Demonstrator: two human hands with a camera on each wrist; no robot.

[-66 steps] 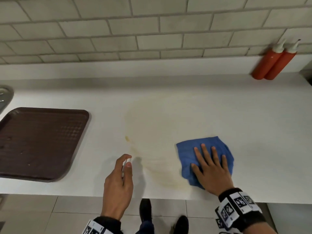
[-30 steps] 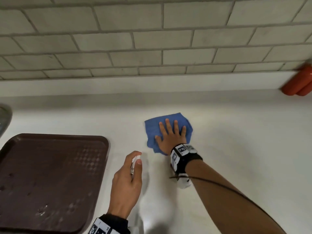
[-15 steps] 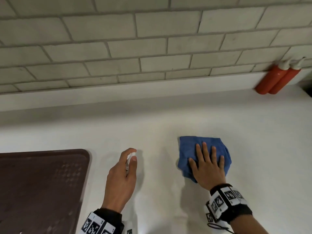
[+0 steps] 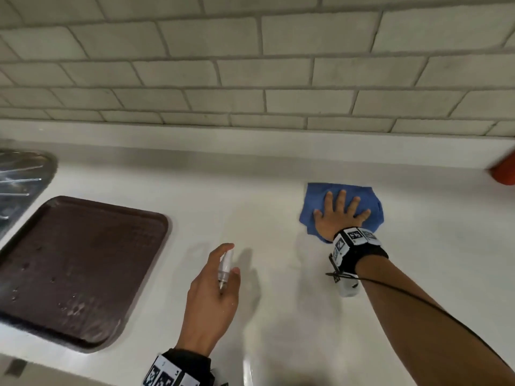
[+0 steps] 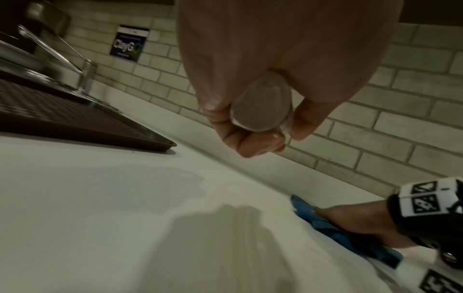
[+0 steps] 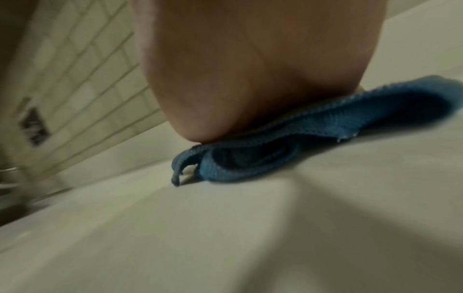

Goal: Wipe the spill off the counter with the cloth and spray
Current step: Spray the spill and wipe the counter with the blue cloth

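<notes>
Toward the back of the white counter (image 4: pixel 278 196), near the tiled wall, lies the blue cloth (image 4: pixel 315 201); it is crumpled into a rough square, folds doubled under at the near edge, weave visible in the right wrist view (image 6: pixel 313 138); colour a saturated mid-blue. Right hand (image 4: pixel 338 215) lies flat on top of it, fingers (image 4: pixel 341 199) straight and spread, pressing the cloth to the counter, not curled around it. Left hand (image 4: pixel 214 296) is held above the counter, well apart from the cloth; its fingers (image 5: pixel 218 111) and thumb wrap a small clear spray bottle (image 4: pixel 225 267), nozzle end pointing away from the person, round base seen from the left wrist (image 5: pixel 261 107). Counter surface around the cloth looks pale, faintly streaked; no coloured stain can be made out. Brown tray (image 4: pixel 69 260) sits at the left, droplets on it; red bottle (image 4: pixel 504 174) at the far right edge.
</notes>
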